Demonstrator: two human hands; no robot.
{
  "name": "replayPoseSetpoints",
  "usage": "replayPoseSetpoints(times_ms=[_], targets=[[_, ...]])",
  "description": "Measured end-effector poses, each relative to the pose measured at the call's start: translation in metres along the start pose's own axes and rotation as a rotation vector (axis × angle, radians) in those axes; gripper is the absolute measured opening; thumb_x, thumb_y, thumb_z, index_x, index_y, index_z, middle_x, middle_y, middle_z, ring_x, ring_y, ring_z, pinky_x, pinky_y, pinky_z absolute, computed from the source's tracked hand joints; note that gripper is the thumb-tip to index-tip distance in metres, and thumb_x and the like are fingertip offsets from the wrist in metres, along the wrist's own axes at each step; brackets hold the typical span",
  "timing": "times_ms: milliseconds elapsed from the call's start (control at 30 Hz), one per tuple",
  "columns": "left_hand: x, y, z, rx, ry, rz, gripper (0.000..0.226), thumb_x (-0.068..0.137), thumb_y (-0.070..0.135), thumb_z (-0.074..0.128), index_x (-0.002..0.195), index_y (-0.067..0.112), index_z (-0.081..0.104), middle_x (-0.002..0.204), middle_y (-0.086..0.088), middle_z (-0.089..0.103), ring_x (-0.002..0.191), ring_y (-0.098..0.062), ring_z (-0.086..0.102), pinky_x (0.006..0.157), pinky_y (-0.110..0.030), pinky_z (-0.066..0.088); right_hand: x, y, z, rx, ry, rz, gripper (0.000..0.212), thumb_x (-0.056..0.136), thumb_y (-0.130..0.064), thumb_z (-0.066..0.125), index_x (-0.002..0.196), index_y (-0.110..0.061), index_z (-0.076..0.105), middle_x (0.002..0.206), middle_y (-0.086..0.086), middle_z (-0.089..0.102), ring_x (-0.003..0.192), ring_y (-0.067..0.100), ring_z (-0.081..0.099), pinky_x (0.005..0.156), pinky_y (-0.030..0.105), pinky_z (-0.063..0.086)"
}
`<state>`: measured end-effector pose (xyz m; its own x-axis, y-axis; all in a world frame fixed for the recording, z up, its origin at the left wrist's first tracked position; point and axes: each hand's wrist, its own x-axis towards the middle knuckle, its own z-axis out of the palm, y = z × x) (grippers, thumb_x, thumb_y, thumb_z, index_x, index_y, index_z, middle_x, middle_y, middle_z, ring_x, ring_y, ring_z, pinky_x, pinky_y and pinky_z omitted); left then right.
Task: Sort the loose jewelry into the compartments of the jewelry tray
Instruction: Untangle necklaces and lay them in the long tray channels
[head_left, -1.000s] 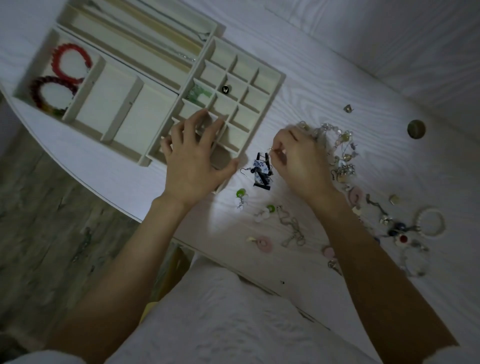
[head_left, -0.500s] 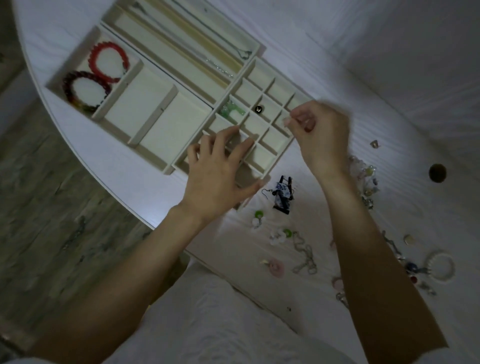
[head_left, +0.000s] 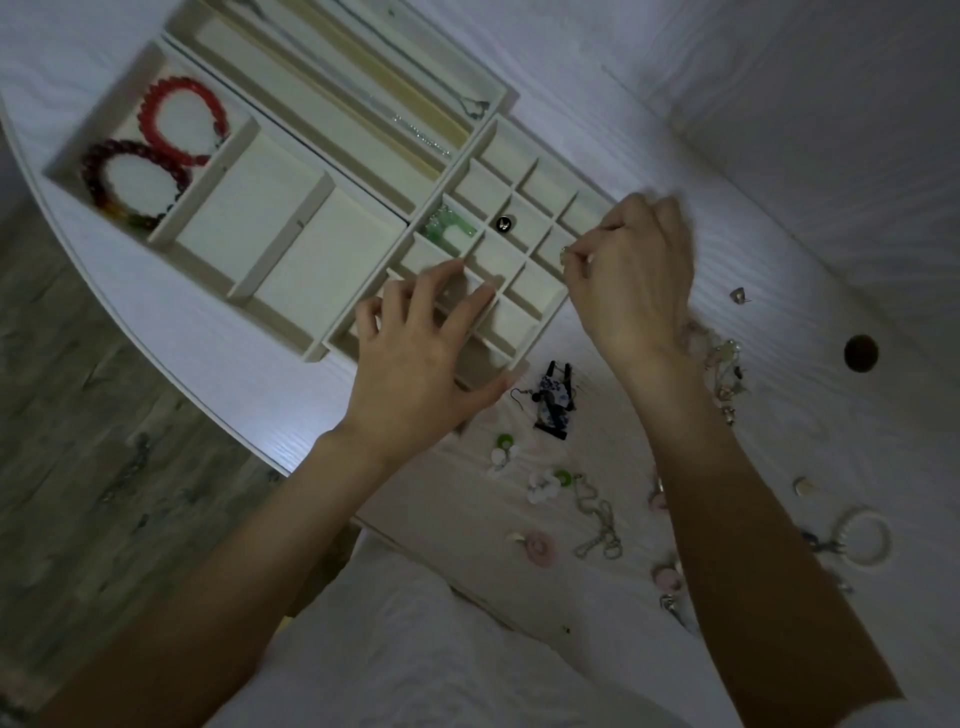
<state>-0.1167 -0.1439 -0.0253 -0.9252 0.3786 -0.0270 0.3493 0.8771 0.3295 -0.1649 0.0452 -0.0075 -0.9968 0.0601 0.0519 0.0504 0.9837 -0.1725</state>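
Observation:
The cream jewelry tray (head_left: 311, 270) lies on the white table, with a grid of small compartments at its right end. My left hand (head_left: 421, 358) rests flat with spread fingers on the near corner of that grid. My right hand (head_left: 634, 270) hovers over the grid's right edge, fingers pinched on a small pale earring (head_left: 564, 253). A green piece (head_left: 449, 228) and a dark stud (head_left: 502, 223) lie in grid cells. Two beaded bracelets, red (head_left: 182, 124) and dark (head_left: 130, 182), fill the far-left compartment. A silver chain (head_left: 415, 132) lies in a long slot.
Loose jewelry lies on the table near me: a blue-and-black earring pair (head_left: 553, 400), green-and-white earrings (head_left: 501, 449), a chain (head_left: 597, 519), a pink ring (head_left: 540, 548), a white bangle (head_left: 865, 538), a tangled pile (head_left: 722, 364). A round hole (head_left: 861, 353) is in the tabletop. The table edge curves at left.
My right hand left the loose pile with a small piece pinched and moved up-left over the grid's right edge. My left hand stayed on the tray's near corner.

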Motion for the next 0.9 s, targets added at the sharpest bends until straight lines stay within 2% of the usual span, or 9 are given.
replayPoseSetpoints(times_ms=[133,267,367,500,667,900], targets=[[0.000,0.000,0.000,-0.004,0.005,0.000,0.077,0.080,0.073,0.043,0.136,0.020,0.050,0.139,-0.014,0.045,0.111,-0.034,0.044,0.089,-0.043,0.029,0.003,-0.007,0.003,-0.094,-0.032,0.094,0.029,0.089,-0.038,0.058,0.093,-0.014,0.075,0.104,0.003,0.059,0.112,0.027,0.039,0.095,0.031,0.023],[0.000,0.000,0.000,-0.006,-0.004,-0.002,0.077,0.080,0.073,0.044,0.137,0.021,0.049,0.140,-0.013,0.044,0.112,-0.033,0.042,0.090,-0.044,0.029,0.005,-0.011,0.005,-0.147,-0.024,0.151,0.023,0.088,-0.032,0.058,0.086,-0.016,0.075,0.101,0.000,0.060,0.112,0.026,0.039,0.088,0.029,0.017],[0.000,0.000,0.000,-0.014,0.001,-0.011,0.077,0.080,0.072,0.043,0.136,0.021,0.050,0.140,-0.013,0.044,0.112,-0.033,0.042,0.089,-0.043,0.030,0.002,-0.017,0.005,0.008,0.048,0.277,0.015,0.081,-0.028,0.062,0.081,-0.021,0.075,0.097,-0.002,0.062,0.109,0.024,0.043,0.082,0.027,0.016],[-0.001,0.001,-0.001,-0.011,-0.001,-0.009,0.077,0.079,0.071,0.046,0.137,0.021,0.049,0.141,-0.013,0.043,0.112,-0.033,0.043,0.089,-0.044,0.031,-0.001,-0.020,0.007,0.212,0.035,0.382,0.018,0.083,-0.037,0.063,0.083,-0.024,0.075,0.102,-0.004,0.061,0.110,0.019,0.040,0.084,0.028,0.018],[-0.001,0.000,-0.001,-0.013,-0.009,-0.014,0.076,0.079,0.070,0.048,0.138,0.022,0.048,0.142,-0.012,0.042,0.114,-0.032,0.042,0.089,-0.044,0.031,0.002,-0.014,0.003,0.063,-0.003,0.271,0.020,0.089,-0.034,0.059,0.085,-0.022,0.075,0.107,-0.004,0.060,0.113,0.020,0.039,0.086,0.027,0.016],[-0.002,-0.001,0.001,-0.020,-0.001,-0.004,0.076,0.079,0.070,0.048,0.138,0.022,0.047,0.141,-0.013,0.043,0.113,-0.034,0.044,0.089,-0.045,0.033,0.006,-0.008,0.008,-0.178,0.017,0.023,0.018,0.088,-0.022,0.060,0.081,-0.017,0.075,0.091,0.002,0.060,0.101,0.026,0.046,0.085,0.029,0.019]])
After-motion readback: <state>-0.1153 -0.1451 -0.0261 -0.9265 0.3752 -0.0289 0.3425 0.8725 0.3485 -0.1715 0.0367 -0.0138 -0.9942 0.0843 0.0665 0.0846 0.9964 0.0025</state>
